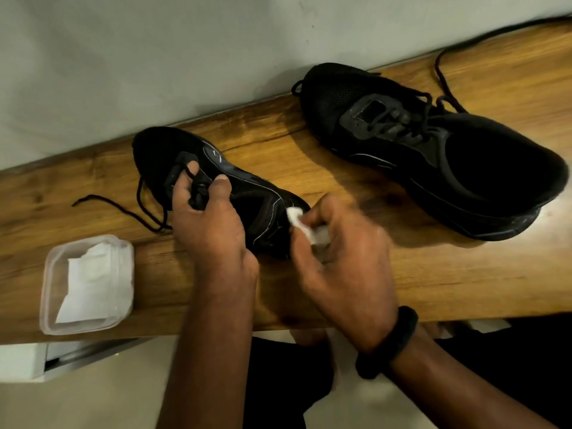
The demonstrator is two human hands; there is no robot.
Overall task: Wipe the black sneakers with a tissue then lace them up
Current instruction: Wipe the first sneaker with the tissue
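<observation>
two black sneakers sit on a wooden bench [433, 274] that runs along a grey wall [123, 57]. the nearer sneaker [257, 196] lies tipped onto its side in front of the person, toe toward the wall. the left hand [210, 224] grips it at the lacing area, fingers and thumb curled round the bunched laces and tongue. one loose lace [108, 202] trails from this shoe across the wood to the left. the right hand [343, 261], blurred, pinches a wadded white tissue [297, 216] and presses it against the side of the shoe near the heel. a black band [390, 345] circles the right wrist. the other sneaker [464, 156] stands upright well to the right, apart from both hands, toe toward the wall. it is partly laced, and its lace ends [442, 75] stray over the wood behind it. near the bench's front edge on the left rests a clear plastic container [49, 274] holding folded white tissues [93, 283].
</observation>
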